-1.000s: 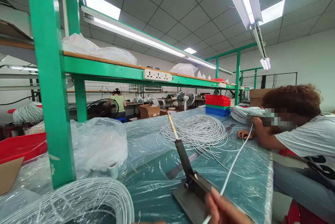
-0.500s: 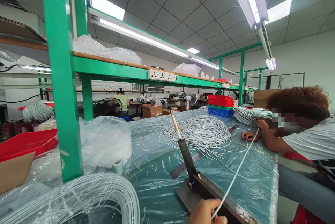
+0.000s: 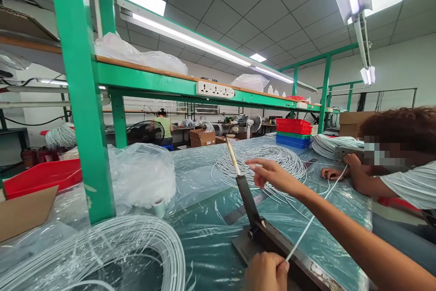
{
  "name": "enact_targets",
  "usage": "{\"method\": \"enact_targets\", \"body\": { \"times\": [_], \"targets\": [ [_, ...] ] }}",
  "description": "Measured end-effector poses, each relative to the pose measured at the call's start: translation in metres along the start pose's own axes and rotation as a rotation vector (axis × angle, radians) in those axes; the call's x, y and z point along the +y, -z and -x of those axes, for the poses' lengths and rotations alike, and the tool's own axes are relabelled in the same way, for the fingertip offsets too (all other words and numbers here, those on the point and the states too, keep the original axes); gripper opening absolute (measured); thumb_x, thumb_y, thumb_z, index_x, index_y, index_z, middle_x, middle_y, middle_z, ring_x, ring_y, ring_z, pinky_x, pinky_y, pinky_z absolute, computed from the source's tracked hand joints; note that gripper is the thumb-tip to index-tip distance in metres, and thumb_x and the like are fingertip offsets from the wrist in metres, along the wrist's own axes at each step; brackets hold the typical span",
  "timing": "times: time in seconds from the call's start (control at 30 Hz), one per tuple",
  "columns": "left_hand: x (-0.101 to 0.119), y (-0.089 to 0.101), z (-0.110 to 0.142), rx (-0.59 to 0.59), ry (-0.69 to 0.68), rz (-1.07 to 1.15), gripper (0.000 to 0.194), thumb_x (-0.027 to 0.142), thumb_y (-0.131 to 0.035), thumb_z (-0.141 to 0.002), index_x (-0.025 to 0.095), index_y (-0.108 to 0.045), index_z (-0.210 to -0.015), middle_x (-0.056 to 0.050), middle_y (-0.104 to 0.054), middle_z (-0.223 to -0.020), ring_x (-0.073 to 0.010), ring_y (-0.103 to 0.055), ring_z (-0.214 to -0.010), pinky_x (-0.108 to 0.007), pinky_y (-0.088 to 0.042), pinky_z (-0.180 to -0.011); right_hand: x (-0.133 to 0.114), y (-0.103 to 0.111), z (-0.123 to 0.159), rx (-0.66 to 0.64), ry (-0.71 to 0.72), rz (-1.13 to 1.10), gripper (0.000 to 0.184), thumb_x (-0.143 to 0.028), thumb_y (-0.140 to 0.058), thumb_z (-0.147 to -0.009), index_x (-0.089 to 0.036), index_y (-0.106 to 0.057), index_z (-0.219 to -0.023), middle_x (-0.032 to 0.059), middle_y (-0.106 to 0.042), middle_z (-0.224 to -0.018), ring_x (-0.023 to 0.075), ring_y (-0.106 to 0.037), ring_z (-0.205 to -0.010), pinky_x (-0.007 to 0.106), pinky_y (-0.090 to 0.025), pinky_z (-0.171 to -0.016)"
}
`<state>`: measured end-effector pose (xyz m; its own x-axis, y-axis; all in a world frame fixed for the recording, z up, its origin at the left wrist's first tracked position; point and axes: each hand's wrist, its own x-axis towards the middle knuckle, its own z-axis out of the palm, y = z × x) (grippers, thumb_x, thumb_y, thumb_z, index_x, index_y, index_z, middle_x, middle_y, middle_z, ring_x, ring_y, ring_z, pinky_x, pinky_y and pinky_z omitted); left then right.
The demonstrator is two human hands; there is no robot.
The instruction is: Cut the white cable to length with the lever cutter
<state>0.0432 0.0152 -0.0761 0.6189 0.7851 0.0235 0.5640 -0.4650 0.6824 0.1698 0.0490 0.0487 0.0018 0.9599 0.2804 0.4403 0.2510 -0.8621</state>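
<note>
My left hand (image 3: 267,273), low in the view, is closed around the end of a white cable (image 3: 308,225), beside the base of a lever cutter (image 3: 289,250). Taut, the cable runs up and away to the right, toward a co-worker's hand (image 3: 352,160). My right hand (image 3: 269,174) is in the air near the cutter's upright handle (image 3: 233,157). Its fingers are stretched out and hold nothing; whether they touch the handle I cannot tell. Behind it lies a loose coil of white cable (image 3: 289,159), partly hidden by the hand. A steel ruler (image 3: 238,213) lies beneath the handle.
A large wrapped cable coil (image 3: 170,241) fills the front left, near a green post (image 3: 80,100) and a plastic bag (image 3: 143,173). Stacked red and blue bins (image 3: 293,141) stand farther back. A co-worker (image 3: 402,145) leans over the table's right edge.
My right hand has come into view from the right and reached across to the cutter's handle. My left hand keeps hold of the cable. The view has shifted slightly.
</note>
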Motion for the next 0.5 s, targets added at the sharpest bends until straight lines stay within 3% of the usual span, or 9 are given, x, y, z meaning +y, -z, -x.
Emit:
{"method": "enact_targets", "body": {
  "times": [0.07, 0.2, 0.37, 0.5],
  "targets": [
    [0.005, 0.005, 0.004, -0.068, 0.031, -0.183, 0.027, 0.021, -0.040, -0.080, 0.021, -0.067, -0.086, -0.012, -0.066, -0.087, -0.0305, -0.060, -0.086, -0.033, -0.039, -0.067, 0.012, 0.010, -0.053, 0.090, -0.044, 0.039, 0.030, -0.031, -0.043, -0.089, -0.013, -0.046, -0.113, -0.0040, -0.050, -0.053, 0.0059, -0.043, -0.043, 0.017, -0.035, -0.044],
    [0.017, 0.012, 0.005, -0.141, 0.127, -0.303, 0.031, 0.020, -0.036, -0.083, 0.022, -0.060, -0.104, -0.013, -0.065, -0.095, -0.0282, -0.059, -0.092, -0.036, -0.043, -0.073, 0.039, 0.011, -0.120, 0.021, -0.222, 0.030, 0.037, -0.044, -0.036, -0.091, -0.010, -0.050, -0.098, -0.0043, -0.045, -0.056, 0.0042, -0.034, -0.038, 0.017, -0.028, -0.036],
    [0.014, 0.009, -0.004, -0.177, 0.149, -0.283, 0.033, 0.012, -0.037, -0.080, 0.016, -0.062, -0.101, -0.017, -0.065, -0.096, -0.0338, -0.058, -0.093, -0.042, -0.043, -0.074, 0.045, -0.006, -0.144, -0.102, -0.378, -0.082, 0.056, -0.060, -0.022, -0.088, -0.012, -0.050, -0.085, -0.0058, -0.036, -0.053, 0.0034, -0.023, -0.036, 0.017, -0.023, -0.034],
    [-0.016, -0.010, -0.013, -0.072, 0.036, 0.101, 0.026, 0.013, -0.042, -0.076, 0.011, -0.066, -0.087, -0.011, -0.067, -0.083, -0.0223, -0.062, -0.077, -0.027, -0.043, -0.068, 0.040, -0.011, -0.145, -0.111, -0.428, -0.143, 0.062, -0.063, -0.015, -0.086, -0.012, -0.049, -0.081, -0.0060, -0.034, -0.051, 0.0039, -0.021, -0.035, 0.018, -0.020, -0.034]
  ]
}}
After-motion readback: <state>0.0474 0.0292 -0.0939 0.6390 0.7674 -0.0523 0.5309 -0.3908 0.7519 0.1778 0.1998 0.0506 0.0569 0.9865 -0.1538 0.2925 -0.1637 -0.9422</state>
